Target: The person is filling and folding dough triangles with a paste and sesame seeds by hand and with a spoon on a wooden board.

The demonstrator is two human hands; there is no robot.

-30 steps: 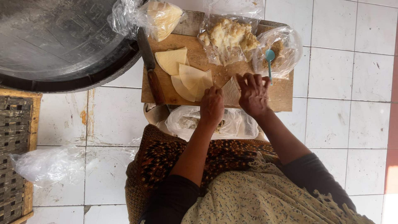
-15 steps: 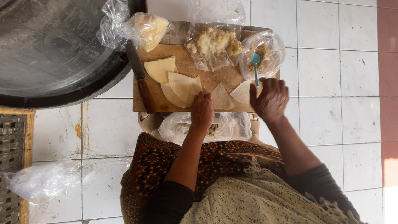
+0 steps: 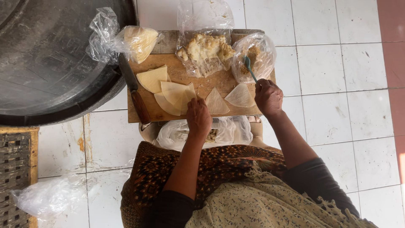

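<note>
1. The right hand (image 3: 268,97) sat right of centre in the frame, fingers closed around the handle of a teal spoon (image 3: 249,69); the spoon's long axis ran up and slightly left from the fist, its bowl dipping into a clear bag of brownish crumbly filling (image 3: 256,52)
2. A triangular dough wrapper (image 3: 240,96) lay on the wooden cutting board (image 3: 198,80) just left of that fist, nearer to it than to the other hand
3. The left hand (image 3: 198,116) rested at the board's lower edge, fingertips pressed on a second triangular wrapper (image 3: 216,102), beside a stack of wrappers (image 3: 168,90)
4. A knife (image 3: 134,88) lay along the board's left edge, well apart from both hands; a bag of pale lumpy filling (image 3: 206,48) stood at the top
</note>
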